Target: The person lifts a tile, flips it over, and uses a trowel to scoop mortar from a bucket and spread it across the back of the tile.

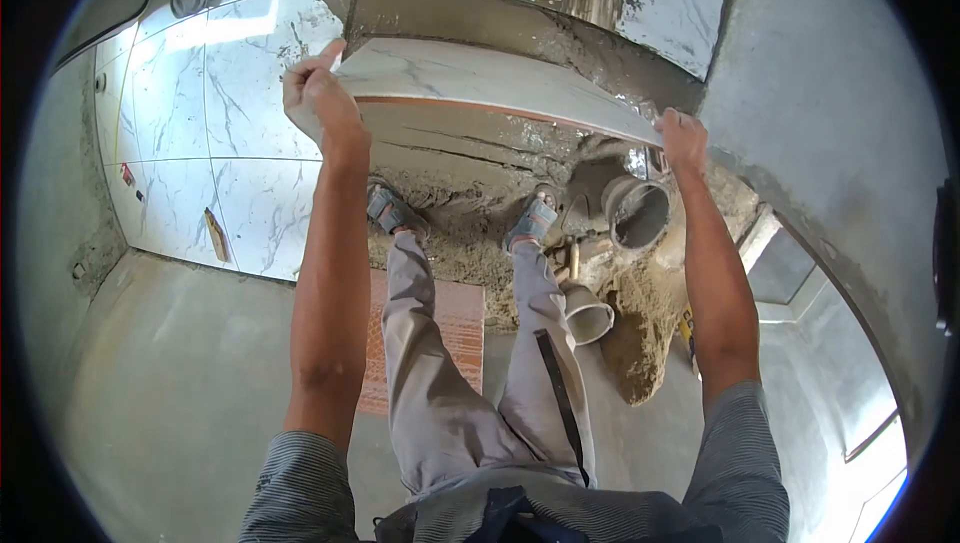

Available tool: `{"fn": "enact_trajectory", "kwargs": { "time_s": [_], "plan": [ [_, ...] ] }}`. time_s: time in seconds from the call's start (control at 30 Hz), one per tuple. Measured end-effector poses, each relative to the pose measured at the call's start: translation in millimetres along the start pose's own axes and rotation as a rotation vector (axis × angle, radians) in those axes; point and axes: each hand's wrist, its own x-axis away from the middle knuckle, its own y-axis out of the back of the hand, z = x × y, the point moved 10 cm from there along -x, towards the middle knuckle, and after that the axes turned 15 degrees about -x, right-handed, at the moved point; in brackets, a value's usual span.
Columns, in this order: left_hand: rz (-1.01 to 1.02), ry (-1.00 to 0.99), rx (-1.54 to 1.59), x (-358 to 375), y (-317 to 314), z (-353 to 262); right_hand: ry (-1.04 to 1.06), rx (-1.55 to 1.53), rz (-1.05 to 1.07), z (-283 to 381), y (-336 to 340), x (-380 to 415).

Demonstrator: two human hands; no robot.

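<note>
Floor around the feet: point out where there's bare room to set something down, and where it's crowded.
Barest is the grey floor left of the orange slab, on the near side of the laid white tiles. Crowded: right of the right foot, with two buckets and a sand heap. Ahead, the left hand and right hand hold a tile.

a wide head-worn view faces forward and down, close over the person's arms [330, 273] and legs [428, 368].

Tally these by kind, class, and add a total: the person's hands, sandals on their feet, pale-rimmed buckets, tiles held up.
Hands (left hand, right hand): 2
Sandals: 2
Pale-rimmed buckets: 2
Held tile: 1
Total: 7
</note>
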Motion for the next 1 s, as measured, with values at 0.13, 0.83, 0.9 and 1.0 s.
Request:
{"fn": "enact_trajectory", "kwargs": {
  "time_s": [0.13,0.83,0.9,1.0],
  "plan": [
    [-0.054,0.049,-0.104,-20,8,13,-0.132,0.147,-0.003,13,-6,22],
    [-0.003,0.035,-0.065,-6,32,31,0.041,0.072,0.039,31,-13,32],
    [-0.013,0.001,-0.039,-13,24,23,0.068,0.114,0.054,37,-11,35],
    [-0.058,0.052,-0.06,-20,22,21,-0.048,0.105,0.003,38,-9,40]
  ]
}}
